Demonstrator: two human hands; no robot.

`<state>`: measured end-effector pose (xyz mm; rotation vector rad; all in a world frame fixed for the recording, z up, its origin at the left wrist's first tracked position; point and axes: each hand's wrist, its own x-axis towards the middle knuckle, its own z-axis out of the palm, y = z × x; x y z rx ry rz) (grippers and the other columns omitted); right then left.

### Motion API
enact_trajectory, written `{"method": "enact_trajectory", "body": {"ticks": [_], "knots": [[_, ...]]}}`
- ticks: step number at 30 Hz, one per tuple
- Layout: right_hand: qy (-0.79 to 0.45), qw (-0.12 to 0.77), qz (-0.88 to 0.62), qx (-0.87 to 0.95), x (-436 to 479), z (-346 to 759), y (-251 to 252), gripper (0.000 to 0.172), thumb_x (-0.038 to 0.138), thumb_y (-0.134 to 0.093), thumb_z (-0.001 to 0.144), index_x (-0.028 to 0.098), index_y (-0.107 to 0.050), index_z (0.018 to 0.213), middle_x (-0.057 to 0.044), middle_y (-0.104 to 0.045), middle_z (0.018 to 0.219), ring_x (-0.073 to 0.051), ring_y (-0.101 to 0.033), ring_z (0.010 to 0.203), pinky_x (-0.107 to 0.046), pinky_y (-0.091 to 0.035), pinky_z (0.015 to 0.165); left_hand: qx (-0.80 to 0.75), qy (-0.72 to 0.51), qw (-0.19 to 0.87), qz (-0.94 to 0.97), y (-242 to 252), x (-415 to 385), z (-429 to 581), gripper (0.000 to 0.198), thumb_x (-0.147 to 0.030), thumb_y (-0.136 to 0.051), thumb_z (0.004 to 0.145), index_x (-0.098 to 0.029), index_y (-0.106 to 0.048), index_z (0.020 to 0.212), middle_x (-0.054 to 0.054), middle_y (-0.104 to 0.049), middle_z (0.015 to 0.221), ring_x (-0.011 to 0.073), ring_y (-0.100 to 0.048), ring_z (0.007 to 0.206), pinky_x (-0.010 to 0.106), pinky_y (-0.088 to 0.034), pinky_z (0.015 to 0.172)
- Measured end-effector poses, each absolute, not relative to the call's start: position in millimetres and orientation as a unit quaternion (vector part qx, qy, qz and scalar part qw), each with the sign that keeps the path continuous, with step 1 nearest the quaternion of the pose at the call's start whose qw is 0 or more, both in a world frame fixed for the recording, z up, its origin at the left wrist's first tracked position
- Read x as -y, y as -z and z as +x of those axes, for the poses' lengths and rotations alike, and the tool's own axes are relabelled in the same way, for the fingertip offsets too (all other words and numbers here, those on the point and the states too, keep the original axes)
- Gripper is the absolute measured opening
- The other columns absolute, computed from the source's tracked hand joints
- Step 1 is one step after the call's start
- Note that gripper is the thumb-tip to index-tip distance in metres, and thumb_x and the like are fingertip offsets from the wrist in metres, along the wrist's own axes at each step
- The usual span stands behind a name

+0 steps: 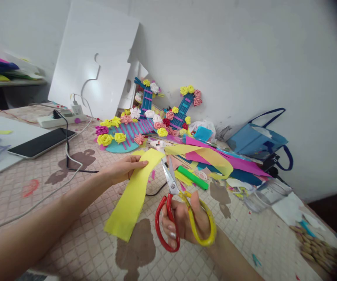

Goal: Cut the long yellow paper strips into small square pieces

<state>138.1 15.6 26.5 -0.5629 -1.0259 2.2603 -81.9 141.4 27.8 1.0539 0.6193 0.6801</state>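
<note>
My left hand (127, 168) pinches a strip of yellow crepe paper (134, 195) between thumb and fingers. The strip's lower end hangs toward me over the patterned tablecloth. In my right hand (186, 218) is a pair of scissors (172, 185), one handle red, the other yellow. Fingers and thumb pass through the loops. Its blades stand apart, pointing away from me just right of the strip, and I cannot tell whether they touch the paper. Beyond the blades a longer yellow strip (200, 150) curls over the craft scraps. A green roll (193, 177) lies close to the scissors.
A crafted piece with paper flowers (127, 134) stands against the wall. At left are a phone (42, 142), a power strip (61, 119) and cables. A blue bag (256, 136), a clear plastic container (259, 199) and a pile of peanuts (317, 248) are at right.
</note>
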Motion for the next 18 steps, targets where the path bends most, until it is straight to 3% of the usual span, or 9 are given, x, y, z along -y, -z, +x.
{"method": "enact_trajectory", "body": {"ticks": [18], "knots": [[-0.853, 0.29, -0.199, 0.386, -16.2, 143.7, -27.2, 0.082, 0.084, -0.024, 0.065, 0.013, -0.054, 0.094, -0.003, -0.048, 0.066, -0.014, -0.048, 0.058, -0.028, -0.046, 0.05, -0.287, -0.223, 0.687, 0.629, -40.5, -143.2, -96.3, 0.024, -0.035, -0.065, 0.074, -0.014, -0.065, 0.084, 0.005, -0.067, 0.077, 0.0124, -0.06, 0.059, 0.019, -0.043, 0.052]]}}
